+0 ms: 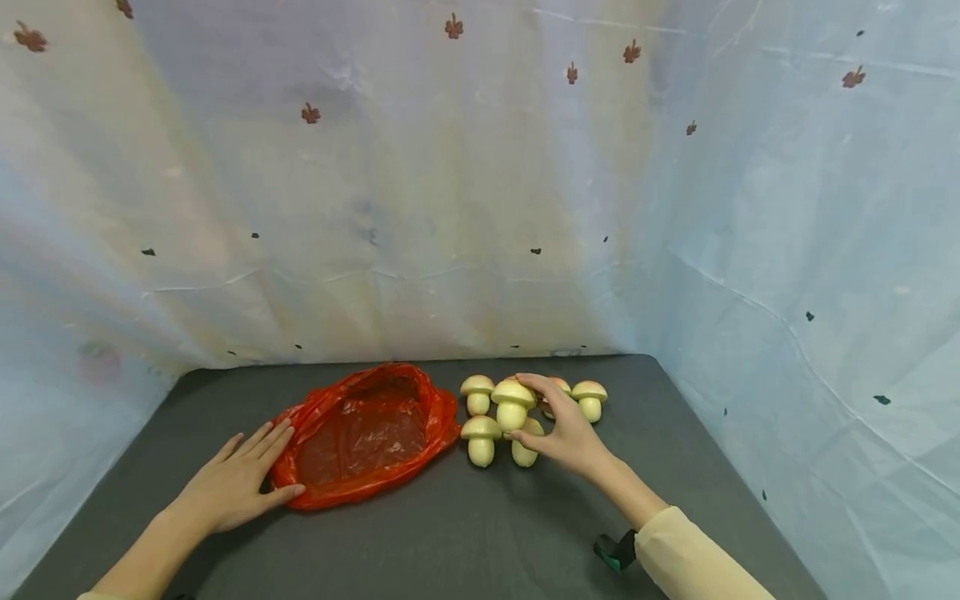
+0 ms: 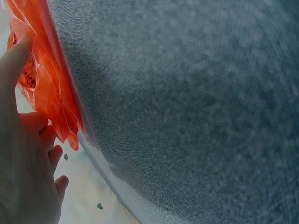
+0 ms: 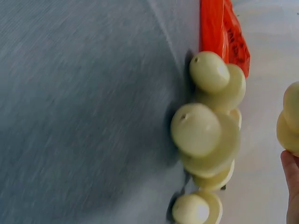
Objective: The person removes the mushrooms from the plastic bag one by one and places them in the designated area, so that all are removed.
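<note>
A red plastic bag lies on the dark table with its mouth spread wide. My left hand rests on the bag's left rim, fingers straight and spread, thumb at the near edge. Between thumb and fingers, my right hand pinches a pale yellow mushroom upright by its cap and stem. The right wrist view shows that held mushroom raised apart from the others. Several similar mushrooms stand below and around it, among them one at the front left and one at the right. The fingers partly hide two of them.
The dark grey table ends at a pale curtain behind and on both sides. Just right of the bag stands the mushroom group, its left members close to the bag's edge. A dark strap hangs at my right wrist.
</note>
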### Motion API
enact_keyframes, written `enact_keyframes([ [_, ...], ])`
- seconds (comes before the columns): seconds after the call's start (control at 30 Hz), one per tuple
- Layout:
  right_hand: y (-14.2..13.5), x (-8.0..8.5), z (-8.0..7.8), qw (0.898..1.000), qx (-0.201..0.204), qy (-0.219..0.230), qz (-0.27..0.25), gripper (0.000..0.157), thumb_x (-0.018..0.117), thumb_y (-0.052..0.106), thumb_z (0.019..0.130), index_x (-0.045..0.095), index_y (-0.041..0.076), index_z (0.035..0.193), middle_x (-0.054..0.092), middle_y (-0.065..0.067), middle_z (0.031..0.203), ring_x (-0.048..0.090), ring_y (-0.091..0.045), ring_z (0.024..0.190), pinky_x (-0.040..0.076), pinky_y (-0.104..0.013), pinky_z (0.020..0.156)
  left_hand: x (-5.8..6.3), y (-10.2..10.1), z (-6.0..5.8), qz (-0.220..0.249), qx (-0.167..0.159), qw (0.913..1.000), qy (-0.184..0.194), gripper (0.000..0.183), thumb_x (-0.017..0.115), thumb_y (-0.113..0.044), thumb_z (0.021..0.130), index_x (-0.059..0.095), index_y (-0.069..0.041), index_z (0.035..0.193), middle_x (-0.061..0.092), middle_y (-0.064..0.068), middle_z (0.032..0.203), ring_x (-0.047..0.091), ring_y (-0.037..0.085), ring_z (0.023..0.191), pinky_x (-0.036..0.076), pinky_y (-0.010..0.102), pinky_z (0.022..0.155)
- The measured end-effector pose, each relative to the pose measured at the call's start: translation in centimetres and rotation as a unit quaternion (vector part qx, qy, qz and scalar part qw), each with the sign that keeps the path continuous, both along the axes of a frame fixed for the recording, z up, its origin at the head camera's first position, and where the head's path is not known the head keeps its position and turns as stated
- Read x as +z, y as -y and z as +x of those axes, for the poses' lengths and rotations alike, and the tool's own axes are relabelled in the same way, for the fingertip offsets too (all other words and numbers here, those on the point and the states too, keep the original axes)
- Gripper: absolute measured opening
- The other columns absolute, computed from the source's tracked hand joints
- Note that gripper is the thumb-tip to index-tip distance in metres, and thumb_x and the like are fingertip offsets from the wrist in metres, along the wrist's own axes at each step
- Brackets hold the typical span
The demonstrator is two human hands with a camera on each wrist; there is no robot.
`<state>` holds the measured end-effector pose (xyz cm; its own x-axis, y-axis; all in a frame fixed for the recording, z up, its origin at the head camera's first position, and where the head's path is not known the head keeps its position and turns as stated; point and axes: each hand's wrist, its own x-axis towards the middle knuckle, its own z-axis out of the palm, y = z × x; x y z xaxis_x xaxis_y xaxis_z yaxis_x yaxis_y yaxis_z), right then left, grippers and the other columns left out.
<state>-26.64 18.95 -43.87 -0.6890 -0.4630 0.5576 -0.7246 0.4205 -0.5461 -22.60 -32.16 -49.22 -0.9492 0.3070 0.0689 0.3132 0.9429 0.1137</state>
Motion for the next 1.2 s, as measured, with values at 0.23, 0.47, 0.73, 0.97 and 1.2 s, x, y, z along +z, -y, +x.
enact_keyframes([
  [0.23, -2.6, 0.1, 0.2, 1.000, -0.007, -0.022, 0.013, 0.077, 0.086, -0.002, 0.082, 0.049, 0.004, 0.150, 0.054, -0.014, 0.147, 0.060, -0.031, 0.127, 0.059, -0.045, 0.095, -0.1, 0.0, 0.1, 0.003, -0.007, 1.0000, 0.000, 0.104, 0.062, -0.074, 0.090, 0.039, 0.001, 0.159, 0.038, 0.025, 0.162, 0.033, 0.048, 0.149, 0.024, 0.071, 0.116],
  [0.47, -3.9, -0.6, 0.1, 0.998, 0.012, -0.036, 0.042, 0.067, 0.078, -0.005, 0.086, 0.050, -0.002, 0.146, 0.058, -0.021, 0.141, 0.063, -0.037, 0.123, 0.057, -0.051, 0.098, -0.1, 0.0, -0.1, 0.004, -0.007, 0.9999, 0.009, 0.104, 0.062, -0.074, 0.090, 0.039, 0.001, 0.159, 0.037, 0.025, 0.163, 0.032, 0.048, 0.149, 0.023, 0.071, 0.117],
  [0.73, -2.3, -2.4, 3.9, 0.982, 0.081, -0.088, 0.143, 0.065, 0.084, 0.045, 0.088, 0.059, 0.021, 0.143, 0.056, -0.009, 0.142, 0.058, -0.023, 0.126, 0.057, -0.042, 0.096, 0.2, -0.1, -0.2, 0.008, -0.008, 0.9999, 0.010, 0.104, 0.062, -0.074, 0.090, 0.038, 0.000, 0.160, 0.036, 0.024, 0.164, 0.031, 0.047, 0.151, 0.023, 0.071, 0.117],
  [0.97, -1.9, -3.2, 7.7, 0.959, 0.187, -0.084, 0.198, 0.036, 0.075, 0.040, 0.096, 0.072, 0.025, 0.128, 0.061, -0.002, 0.133, 0.064, -0.012, 0.109, 0.056, -0.026, 0.090, 0.1, -0.4, -0.3, 0.010, -0.013, 0.9998, 0.007, 0.103, 0.062, -0.073, 0.091, 0.038, -0.001, 0.160, 0.037, 0.022, 0.164, 0.031, 0.046, 0.151, 0.025, 0.071, 0.116],
  [1.2, -2.4, -3.9, 8.3, 0.961, 0.202, -0.055, 0.182, 0.031, 0.076, 0.037, 0.096, 0.074, 0.020, 0.121, 0.065, 0.004, 0.119, 0.063, -0.004, 0.104, 0.050, -0.014, 0.092, 0.0, -0.5, -0.3, 0.005, -0.008, 0.9999, 0.010, 0.104, 0.061, -0.075, 0.090, 0.039, -0.001, 0.160, 0.038, 0.023, 0.163, 0.033, 0.047, 0.150, 0.024, 0.072, 0.116],
])
